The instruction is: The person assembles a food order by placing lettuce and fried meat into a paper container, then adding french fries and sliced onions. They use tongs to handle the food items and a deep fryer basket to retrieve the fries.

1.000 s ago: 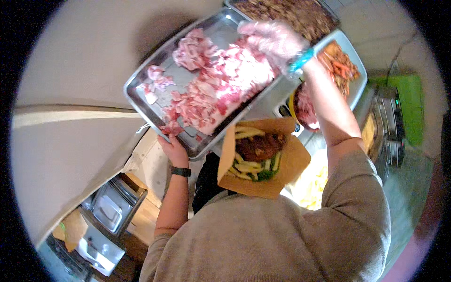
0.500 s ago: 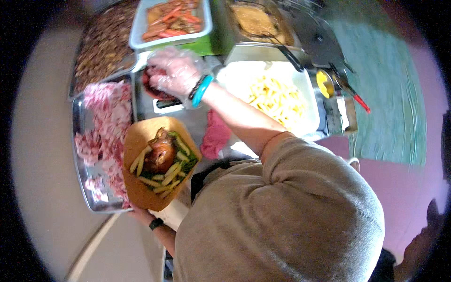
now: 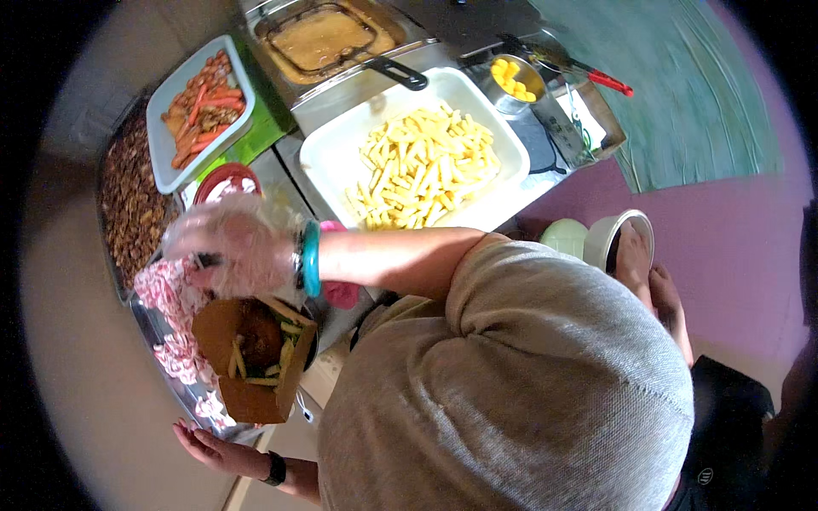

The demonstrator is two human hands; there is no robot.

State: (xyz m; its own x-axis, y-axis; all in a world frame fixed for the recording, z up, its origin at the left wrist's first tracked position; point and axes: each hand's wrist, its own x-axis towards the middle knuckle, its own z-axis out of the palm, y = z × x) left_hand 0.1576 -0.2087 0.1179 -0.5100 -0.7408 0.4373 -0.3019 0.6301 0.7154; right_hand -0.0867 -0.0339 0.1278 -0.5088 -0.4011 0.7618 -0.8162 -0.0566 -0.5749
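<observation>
Box: brown paper food box [image 3: 251, 362] sitting on the bench, just below the gloved hand.
Right hand [image 3: 230, 251]: hovering, fingers pinching something small and dark.
Left hand [image 3: 213, 444]: resting open, holding nothing, below the box.
Handling: probably light, soft-walled; supporting underneath is advisable.

1. The gloved right hand [image 3: 232, 251] now hovers just above the brown paper tray [image 3: 254, 358], away from the dark meat pan [image 3: 128, 204] it reached into half a second ago.
2. The left hand [image 3: 213, 447] now lies open below the paper tray instead of under it.
3. The white tray of fries [image 3: 417, 162] now shows whole.
</observation>
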